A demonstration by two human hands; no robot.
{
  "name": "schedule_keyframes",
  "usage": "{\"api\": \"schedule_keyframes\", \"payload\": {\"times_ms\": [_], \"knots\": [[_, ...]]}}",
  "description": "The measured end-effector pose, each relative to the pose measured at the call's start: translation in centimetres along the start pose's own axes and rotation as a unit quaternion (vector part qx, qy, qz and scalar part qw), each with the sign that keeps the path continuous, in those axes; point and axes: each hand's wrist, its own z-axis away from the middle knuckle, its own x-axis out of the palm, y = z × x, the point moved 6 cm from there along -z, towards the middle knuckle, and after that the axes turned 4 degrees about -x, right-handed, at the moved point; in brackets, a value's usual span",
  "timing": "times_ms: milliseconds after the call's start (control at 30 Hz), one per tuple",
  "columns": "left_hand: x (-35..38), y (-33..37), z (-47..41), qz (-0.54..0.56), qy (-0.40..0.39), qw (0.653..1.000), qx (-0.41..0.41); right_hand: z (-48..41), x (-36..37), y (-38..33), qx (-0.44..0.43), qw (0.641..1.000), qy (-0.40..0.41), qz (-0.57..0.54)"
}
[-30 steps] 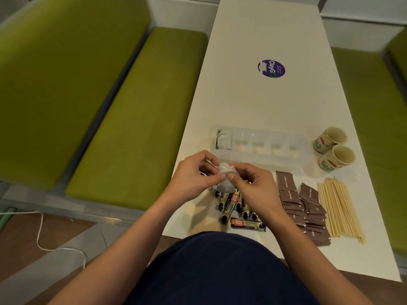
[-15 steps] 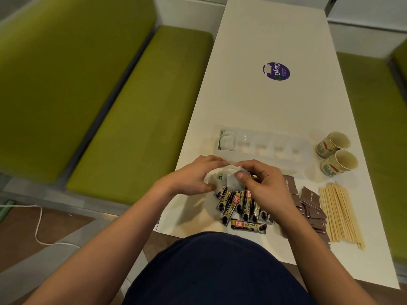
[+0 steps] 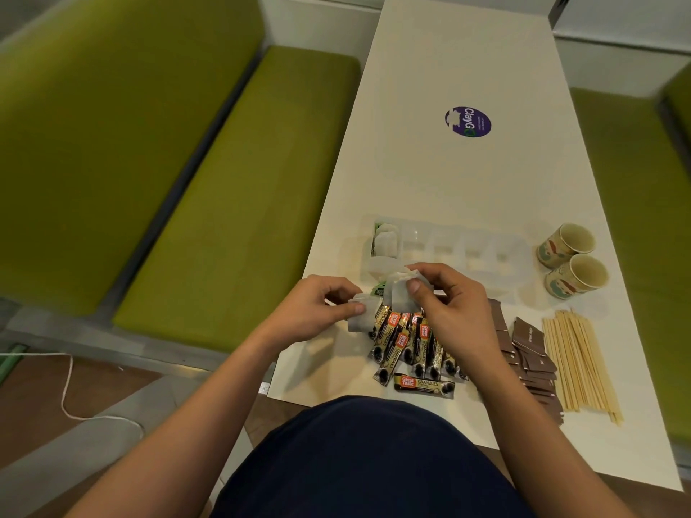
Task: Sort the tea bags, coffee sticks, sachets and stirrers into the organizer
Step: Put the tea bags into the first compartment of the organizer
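Long white rectangular table (image 3: 448, 188), w/ a round purple sticker (image 3: 468, 121) stuck near its middle. Nearer the person, a clear plastic organizer (image 3: 482, 252) w/ several compartments lies across it. Right of that, 2 printed paper cups (image 3: 566, 244) side by side, touching. Along the near edge, L to R: black-and-orange coffee sticks (image 3: 407, 345) in a loose heap, brown paper sachets (image 3: 531, 353) piled up, pale wooden stirrers (image 3: 579, 360) in a flat bundle.

Creamy white table (image 3: 448, 188), round purple sticker (image 3: 468, 121) lettered in white (a touch of green in it) toward the far edge. Clear organizer (image 3: 467, 252); white tea bags (image 3: 361, 317), green tags; black-and-gold coffee sticks (image 3: 407, 345), orange-red labels; brown sachets (image 3: 529, 340); pale wooden stirrers (image 3: 579, 360); cream cups (image 3: 568, 243) patterned teal and red near the right edge. Olive-green benches (image 3: 224, 181).
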Motion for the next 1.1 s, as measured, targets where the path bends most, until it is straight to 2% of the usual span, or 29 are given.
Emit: {"api": "schedule_keyframes", "payload": {"times_ms": [133,267,333,467,567,700,800,933,1100], "knots": [[-0.9,0.3,0.6,-0.040,0.042,0.998,-0.013,-0.1,0.3,0.3,-0.006,0.999,-0.009,0.044],[-1.6,1.8,0.7,-0.210,0.032,0.977,0.017,0.0,0.5,0.0,-0.019,0.998,-0.001,0.056],[-1.7,2.8,0.8,-0.255,0.032,0.966,0.018,0.0,0.7,0.0,-0.018,0.999,0.012,0.042],[-2.1,3.6,1.1,-0.255,0.009,0.967,-0.029,0.0,1.0,0.2,-0.021,0.999,0.041,0.030],[-2.3,4.0,1.4,-0.251,-0.014,0.967,-0.051,0.1,1.3,0.2,-0.032,0.998,0.027,0.037],[-2.8,4.3,1.4,-0.193,0.004,0.980,-0.054,-0.2,1.6,1.2,-0.002,1.000,-0.001,-0.002],[-2.9,4.0,1.6,-0.041,-0.013,0.996,-0.083,-0.3,1.4,1.3,0.009,1.000,0.008,-0.026],[-2.2,3.4,1.7,0.080,-0.053,0.988,-0.119,-0.1,1.5,1.3,0.010,0.999,0.027,-0.043],[-1.4,3.3,1.5,0.146,0.001,0.981,-0.131,0.2,2.5,0.7,0.003,0.997,0.019,-0.076]]}}
